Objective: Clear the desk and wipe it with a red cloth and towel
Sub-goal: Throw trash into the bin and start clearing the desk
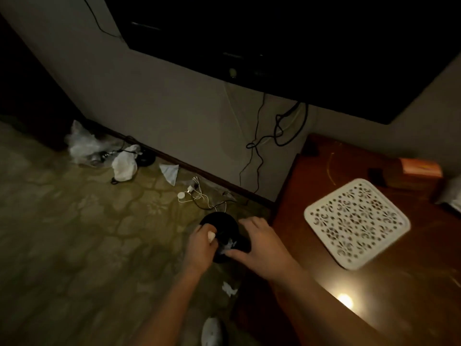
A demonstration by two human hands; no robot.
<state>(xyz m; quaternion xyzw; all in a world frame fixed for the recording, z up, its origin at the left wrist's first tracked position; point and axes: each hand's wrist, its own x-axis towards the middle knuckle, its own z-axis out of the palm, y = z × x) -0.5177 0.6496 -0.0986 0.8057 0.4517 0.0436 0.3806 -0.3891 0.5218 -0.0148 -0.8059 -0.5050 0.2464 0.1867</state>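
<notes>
1. Both hands hung over a black bin [219, 222] on the patterned floor, just beside the wooden desk [374, 283].
2. The left hand [200, 245] pinched a small pale scrap [211, 236] above the bin's mouth.
3. The right hand [259, 242] lay spread on the bin's rim, fingers loosely bent; whether it gripped was unclear.
4. On the desk sat a white perforated tray [356, 222] and an orange-topped box [420, 167].
5. Crumpled tissues [124, 162] and white cables [194, 193] littered the floor by the wall.

Left hand [200, 243] fingers curled; right hand [259, 242] spread, palm down
</notes>
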